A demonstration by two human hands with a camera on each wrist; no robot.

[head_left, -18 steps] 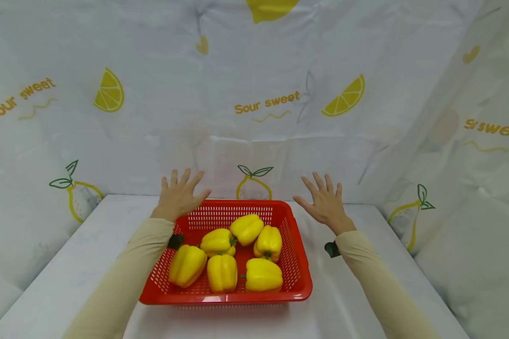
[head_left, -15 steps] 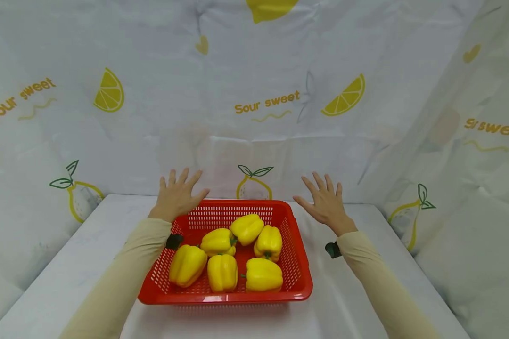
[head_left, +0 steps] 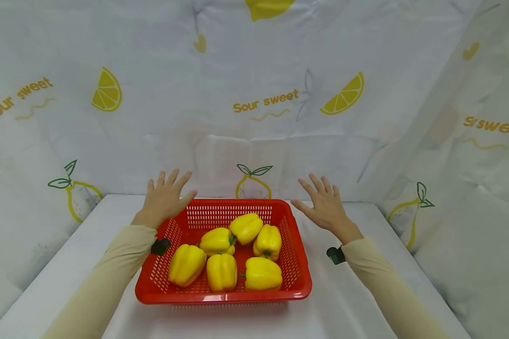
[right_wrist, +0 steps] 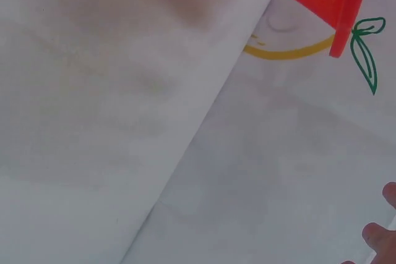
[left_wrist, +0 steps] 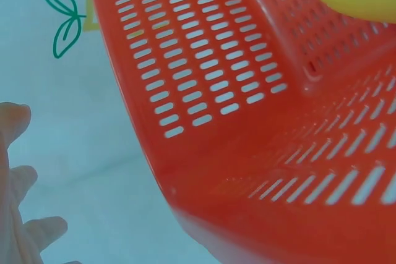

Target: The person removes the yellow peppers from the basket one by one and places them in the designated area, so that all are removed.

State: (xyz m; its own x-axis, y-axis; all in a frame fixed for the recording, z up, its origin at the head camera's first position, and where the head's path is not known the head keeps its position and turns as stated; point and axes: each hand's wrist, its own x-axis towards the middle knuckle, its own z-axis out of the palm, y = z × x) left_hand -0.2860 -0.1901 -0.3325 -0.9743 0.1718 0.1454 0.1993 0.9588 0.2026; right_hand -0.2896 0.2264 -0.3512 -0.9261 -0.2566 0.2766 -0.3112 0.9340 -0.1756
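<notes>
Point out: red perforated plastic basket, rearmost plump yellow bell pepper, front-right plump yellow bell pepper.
Red perforated plastic basket (head_left: 246, 296): head view, front rim.
Rearmost plump yellow bell pepper (head_left: 246, 228): head view, mid-body.
Front-right plump yellow bell pepper (head_left: 263, 274): head view, mid-body.

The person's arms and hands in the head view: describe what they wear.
Long, plain beige fabric sleeves reach the wrists. A small, dark greenish piece shows at each wrist. The left hand and right hand wear no gloves.
</notes>
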